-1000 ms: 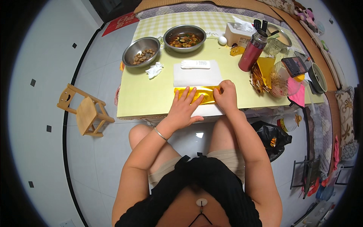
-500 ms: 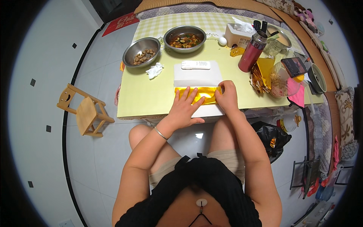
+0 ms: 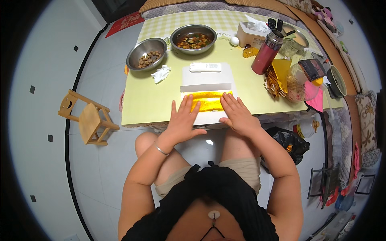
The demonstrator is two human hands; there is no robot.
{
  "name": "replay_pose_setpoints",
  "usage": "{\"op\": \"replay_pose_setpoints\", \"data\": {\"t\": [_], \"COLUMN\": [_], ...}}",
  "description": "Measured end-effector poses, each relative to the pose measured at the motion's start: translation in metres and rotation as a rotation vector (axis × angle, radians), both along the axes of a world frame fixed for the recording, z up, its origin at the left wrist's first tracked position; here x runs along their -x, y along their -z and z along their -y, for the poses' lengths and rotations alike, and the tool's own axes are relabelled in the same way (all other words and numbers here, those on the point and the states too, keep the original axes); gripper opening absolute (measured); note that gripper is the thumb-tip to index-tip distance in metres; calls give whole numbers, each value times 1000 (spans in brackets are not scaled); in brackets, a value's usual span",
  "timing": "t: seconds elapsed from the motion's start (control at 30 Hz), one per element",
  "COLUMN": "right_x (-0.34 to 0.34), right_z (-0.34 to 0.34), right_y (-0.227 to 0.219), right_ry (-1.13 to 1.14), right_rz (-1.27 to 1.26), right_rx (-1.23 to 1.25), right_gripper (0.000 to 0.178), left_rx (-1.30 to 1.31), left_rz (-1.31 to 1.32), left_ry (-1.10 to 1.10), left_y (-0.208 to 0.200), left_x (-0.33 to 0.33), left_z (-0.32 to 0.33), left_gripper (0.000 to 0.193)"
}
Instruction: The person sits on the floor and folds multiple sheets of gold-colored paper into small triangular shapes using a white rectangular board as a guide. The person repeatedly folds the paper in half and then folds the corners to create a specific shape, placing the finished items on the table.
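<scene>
The gold foil strip (image 3: 207,101) lies on a white sheet (image 3: 209,118) near the front edge of the table (image 3: 148,108). I judge that light, even pressure at both ends suits it best, keeping it flat. I see its long axis running left to right, neither end a clear front. The left hand (image 3: 181,122) and right hand (image 3: 242,119) rest over opposite ends, fingers extended, thumbs spread, gripping nothing.

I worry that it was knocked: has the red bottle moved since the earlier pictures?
No. Judged against the tissue box, the red bottle stays in place; its slight leftward drift is the whole view shifting.
</scene>
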State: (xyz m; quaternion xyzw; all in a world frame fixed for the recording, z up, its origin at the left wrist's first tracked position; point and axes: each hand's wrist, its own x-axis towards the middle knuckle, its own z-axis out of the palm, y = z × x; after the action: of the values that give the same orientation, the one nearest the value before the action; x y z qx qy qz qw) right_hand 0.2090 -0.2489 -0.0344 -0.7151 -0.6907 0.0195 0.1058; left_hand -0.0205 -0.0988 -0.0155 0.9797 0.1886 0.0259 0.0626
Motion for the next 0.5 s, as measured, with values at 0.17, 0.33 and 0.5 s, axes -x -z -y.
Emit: {"op": "replay_pose_setpoints", "data": {"t": [0.17, 0.33, 0.5], "right_x": [-5, 5, 0], "right_z": [-3, -16, -28], "right_y": [-7, -13, -13], "right_ry": [-33, -42, -66], "right_rz": [103, 229, 210], "right_rx": [-99, -179, -174], "right_gripper": [56, 33, 25], "left_rx": [-47, -185, -21], "left_rz": [-23, 10, 452], "left_ry": [37, 2, 166], "left_y": [6, -9, 2], "left_x": [10, -18, -57], "left_z": [-26, -55, -18], "left_gripper": [101, 84, 24]}}
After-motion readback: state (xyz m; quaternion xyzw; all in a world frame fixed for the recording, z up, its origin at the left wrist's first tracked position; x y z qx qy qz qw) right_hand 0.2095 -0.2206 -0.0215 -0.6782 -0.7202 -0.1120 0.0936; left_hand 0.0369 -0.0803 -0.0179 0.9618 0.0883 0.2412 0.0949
